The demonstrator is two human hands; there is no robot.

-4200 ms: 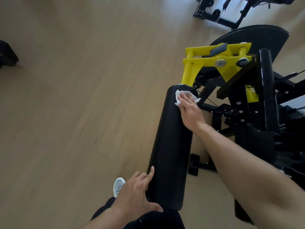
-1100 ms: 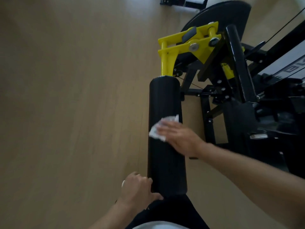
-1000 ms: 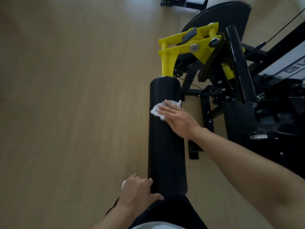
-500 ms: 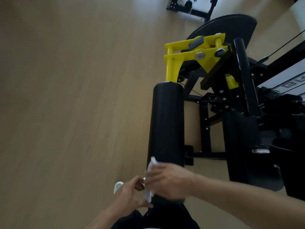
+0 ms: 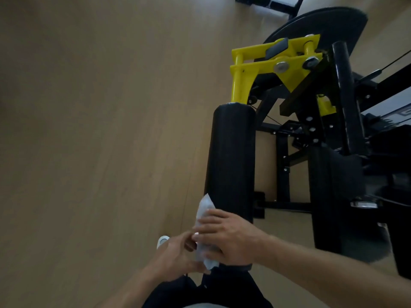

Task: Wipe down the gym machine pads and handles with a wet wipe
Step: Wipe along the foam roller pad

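Note:
A long black roller pad [image 5: 231,161] runs from a yellow bracket [image 5: 244,78] toward me. At its near end a white wet wipe [image 5: 203,210] stands up between my hands, stretched lengthwise. My right hand [image 5: 226,238] lies over the wipe with fingers curled round it, against the pad's left side. My left hand [image 5: 178,256] comes in from below and pinches the wipe's lower end; part of it is hidden behind the right hand.
The black machine frame [image 5: 284,165] and an upright black bar [image 5: 347,103] stand to the right of the pad. A round black plate [image 5: 322,25] sits behind the bracket. Light wood floor [image 5: 89,130] spreads to the left. My white shoe [image 5: 163,240] shows below.
My right hand slid the wipe down the pad from its upper half to the near end. My left hand left the pad's end and took hold of the wipe.

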